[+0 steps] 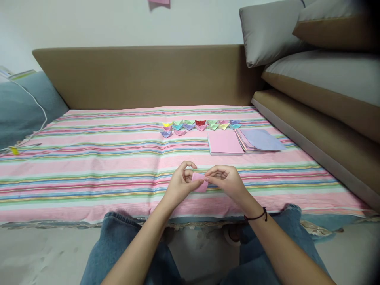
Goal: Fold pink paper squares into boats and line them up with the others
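A small folded piece of pink paper (200,186) is held up between my two hands, just above the striped cloth. My left hand (181,183) grips its left side, with the thumb lying across its front. At the upper right corner, the thumb and forefinger of my right hand (225,178) pinch the paper. Beyond my hands, several small folded paper boats (201,125) in many colours stand in rows. Nearer on the right lies a stack of square pink paper (225,142), beside a fanned pile of sheets with a blue one (263,139) on top.
The striped cloth (89,158) covers a low bed or sofa seat with a brown backrest (148,77). Grey and brown cushions (326,75) are piled at the right. A white cable (37,102) runs along the left side, near a small yellow tag (14,151).
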Motion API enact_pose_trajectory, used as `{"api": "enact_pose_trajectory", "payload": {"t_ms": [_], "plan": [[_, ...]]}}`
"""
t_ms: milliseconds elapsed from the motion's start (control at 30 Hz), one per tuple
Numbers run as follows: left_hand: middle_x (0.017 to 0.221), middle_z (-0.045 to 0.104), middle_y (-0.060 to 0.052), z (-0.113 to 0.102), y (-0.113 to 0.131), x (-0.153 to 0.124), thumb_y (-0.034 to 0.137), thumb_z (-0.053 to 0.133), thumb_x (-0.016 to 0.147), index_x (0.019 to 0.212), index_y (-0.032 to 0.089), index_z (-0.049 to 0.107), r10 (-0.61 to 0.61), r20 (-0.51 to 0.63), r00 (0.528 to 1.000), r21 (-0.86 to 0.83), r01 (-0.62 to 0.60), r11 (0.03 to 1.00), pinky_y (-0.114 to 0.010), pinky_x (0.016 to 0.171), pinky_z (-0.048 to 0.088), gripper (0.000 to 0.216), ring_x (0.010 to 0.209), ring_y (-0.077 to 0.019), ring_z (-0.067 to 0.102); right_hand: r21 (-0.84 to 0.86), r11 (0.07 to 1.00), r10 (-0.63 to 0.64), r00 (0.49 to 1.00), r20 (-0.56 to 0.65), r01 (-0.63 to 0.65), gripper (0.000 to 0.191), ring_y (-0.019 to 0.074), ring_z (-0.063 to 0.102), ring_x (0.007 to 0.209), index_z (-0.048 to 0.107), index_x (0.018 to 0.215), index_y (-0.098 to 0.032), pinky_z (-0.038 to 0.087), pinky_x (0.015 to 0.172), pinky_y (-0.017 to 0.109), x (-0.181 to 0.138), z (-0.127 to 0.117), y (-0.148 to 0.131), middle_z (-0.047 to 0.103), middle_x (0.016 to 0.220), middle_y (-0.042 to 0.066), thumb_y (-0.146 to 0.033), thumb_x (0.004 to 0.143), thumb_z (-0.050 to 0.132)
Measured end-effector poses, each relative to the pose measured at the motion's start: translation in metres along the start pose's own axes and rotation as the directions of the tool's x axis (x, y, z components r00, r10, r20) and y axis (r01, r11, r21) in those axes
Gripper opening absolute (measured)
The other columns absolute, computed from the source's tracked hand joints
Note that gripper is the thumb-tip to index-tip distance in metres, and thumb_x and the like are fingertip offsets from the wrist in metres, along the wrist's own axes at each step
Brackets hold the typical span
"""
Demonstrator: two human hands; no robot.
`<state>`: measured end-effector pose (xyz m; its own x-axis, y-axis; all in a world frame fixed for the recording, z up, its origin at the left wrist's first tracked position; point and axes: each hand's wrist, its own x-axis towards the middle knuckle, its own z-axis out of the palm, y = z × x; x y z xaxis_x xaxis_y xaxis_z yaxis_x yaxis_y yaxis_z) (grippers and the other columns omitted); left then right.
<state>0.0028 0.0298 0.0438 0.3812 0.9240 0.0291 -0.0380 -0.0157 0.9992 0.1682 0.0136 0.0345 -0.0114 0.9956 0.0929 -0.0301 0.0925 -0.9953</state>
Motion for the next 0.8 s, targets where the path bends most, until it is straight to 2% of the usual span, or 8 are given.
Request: {"api": "enact_pose_trajectory", "payload": {"t_ms": [100, 233, 333, 433, 533, 667, 733, 800], "plan": [[0.064, 0.059, 0.006, -0.0004, -0.0022, 0.0022, 0.021, 0.072, 0.064, 0.096, 0.02, 0.044, -0.041, 0.014, 0.999, -0.103, 0.042, 0.994, -0.016, 0.049, 0.036, 0.042, 0.05, -0.0052, 0.05, 0.009, 1.0, 0.01, 0.999, -0.048, -0.01, 0.024, 0.0166, 0.064, 0.059, 0.068, 0.066, -0.016, 0.054, 0.057, 0.029, 0.0015, -0.0033, 0.0012, 0.068, 0.063, 0.005, -0.034, 0.056, 0.08], [0.073, 0.066, 0.001, -0.0043, -0.0041, 0.0049, 0.019, 0.076, 0.059, 0.098, 0.019, 0.047, -0.066, -0.069, 0.995, -0.141, 0.056, 0.988, -0.02, 0.058, 0.046, 0.049, 0.058, -0.0087, 0.061, 0.048, 0.999, 0.001, 0.996, -0.094, 0.003, 0.029, 0.0145, 0.061, 0.056, 0.067, 0.077, -0.016, 0.052, 0.056, 0.027, 0.0045, -0.0054, 0.0035, 0.065, 0.059, 0.001, -0.033, 0.057, 0.08], [0.074, 0.065, 0.001, -0.0078, -0.0057, 0.0063, 0.018, 0.078, 0.055, 0.096, 0.017, 0.051, -0.054, -0.093, 0.994, -0.121, 0.043, 0.992, -0.021, 0.057, 0.049, 0.05, 0.056, -0.0086, 0.061, 0.049, 0.999, 0.014, 0.999, -0.03, -0.013, 0.035, 0.0144, 0.062, 0.058, 0.067, 0.086, -0.015, 0.051, 0.057, 0.027, 0.005, -0.005, 0.0053, 0.065, 0.061, 0.0, -0.034, 0.058, 0.079], [0.074, 0.064, 0.0, -0.0096, -0.0065, 0.0065, 0.019, 0.08, 0.053, 0.094, 0.016, 0.054, -0.038, -0.071, 0.997, -0.093, 0.032, 0.995, -0.021, 0.055, 0.05, 0.049, 0.056, -0.01, 0.062, 0.026, 0.999, 0.045, 0.995, 0.093, -0.048, 0.029, 0.0166, 0.064, 0.061, 0.069, 0.078, -0.015, 0.051, 0.056, 0.028, 0.0029, -0.0043, 0.0067, 0.069, 0.068, 0.004, -0.036, 0.06, 0.077], [0.076, 0.064, 0.0, -0.0095, -0.0055, 0.0062, 0.02, 0.08, 0.054, 0.094, 0.016, 0.057, -0.016, -0.085, 0.996, -0.064, 0.01, 0.998, -0.023, 0.058, 0.052, 0.046, 0.059, -0.0114, 0.064, -0.008, 1.0, 0.018, 0.993, 0.117, -0.017, 0.024, 0.0185, 0.064, 0.064, 0.071, 0.073, -0.016, 0.051, 0.059, 0.03, 0.0011, -0.0043, 0.0069, 0.07, 0.071, 0.006, -0.037, 0.065, 0.074], [0.078, 0.065, -0.003, -0.0083, -0.0024, 0.0062, 0.026, 0.076, 0.062, 0.084, 0.015, 0.063, 0.072, -0.123, 0.99, 0.012, -0.072, 0.997, -0.024, 0.064, 0.052, 0.027, 0.071, -0.0143, 0.064, -0.094, 0.982, -0.166, 0.985, -0.036, 0.162, 0.016, 0.0207, 0.063, 0.072, 0.072, 0.07, -0.019, 0.052, 0.065, 0.033, 0.0024, -0.0051, 0.0053, 0.069, 0.074, 0.006, -0.035, 0.066, 0.074], [0.076, 0.065, -0.004, -0.0078, -0.0008, 0.0059, 0.029, 0.072, 0.068, 0.08, 0.016, 0.066, 0.11, -0.133, 0.985, 0.083, -0.099, 0.992, -0.023, 0.062, 0.051, 0.019, 0.07, -0.0141, 0.062, -0.181, 0.939, -0.313, 0.946, -0.088, 0.294, 0.01, 0.0209, 0.062, 0.078, 0.073, 0.071, -0.021, 0.051, 0.071, 0.035, 0.0029, -0.0056, 0.0039, 0.067, 0.078, 0.006, -0.031, 0.068, 0.074], [0.07, 0.064, -0.003, -0.007, 0.001, 0.0051, 0.031, 0.07, 0.07, 0.079, 0.016, 0.068, 0.105, -0.121, 0.987, 0.1, -0.093, 0.991, -0.024, 0.062, 0.051, 0.018, 0.065, -0.0135, 0.06, -0.291, 0.881, -0.416, 0.903, -0.107, 0.372, 0.006, 0.0184, 0.059, 0.075, 0.074, 0.076, -0.024, 0.049, 0.068, 0.033, 0.0021, -0.006, 0.0024, 0.062, 0.075, 0.004, -0.026, 0.072, 0.071]]}}
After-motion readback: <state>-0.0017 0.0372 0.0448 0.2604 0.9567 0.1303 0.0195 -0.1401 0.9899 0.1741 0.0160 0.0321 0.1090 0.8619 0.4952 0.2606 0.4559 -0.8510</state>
